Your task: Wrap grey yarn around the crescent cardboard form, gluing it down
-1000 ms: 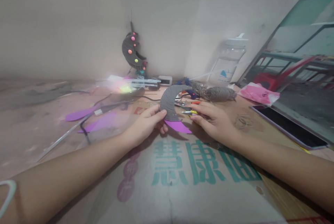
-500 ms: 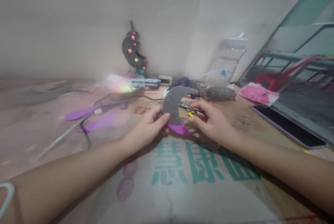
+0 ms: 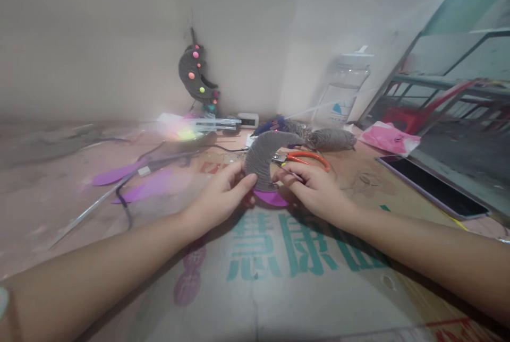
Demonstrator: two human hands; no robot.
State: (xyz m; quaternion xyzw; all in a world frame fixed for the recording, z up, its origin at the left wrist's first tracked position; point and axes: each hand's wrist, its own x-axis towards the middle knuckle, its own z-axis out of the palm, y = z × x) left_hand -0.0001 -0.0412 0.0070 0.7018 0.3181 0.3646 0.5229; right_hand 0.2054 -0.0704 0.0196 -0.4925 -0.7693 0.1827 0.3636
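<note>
A crescent shape wrapped in grey yarn is held up over the cardboard, its lower end still bare purple. My left hand grips its outer edge, thumb in front and fingers behind. At the inner edge, near where the wrapping meets the purple, my right hand is closed in a pinch on the grey yarn; the strand itself is hardly visible. Just beyond that hand lie scissors with orange handles, their blades partly behind the crescent. Behind them rests a skein of grey yarn.
A finished-looking crescent with coloured pompoms leans on the wall. Purple cut pieces and a clear stick lie left. A water bottle, a pink packet and a phone are right. Printed cardboard covers the front.
My right hand has moved left to the crescent's inner edge and its fingers have closed together. The orange scissor handles now show more. The whole view has shifted slightly.
</note>
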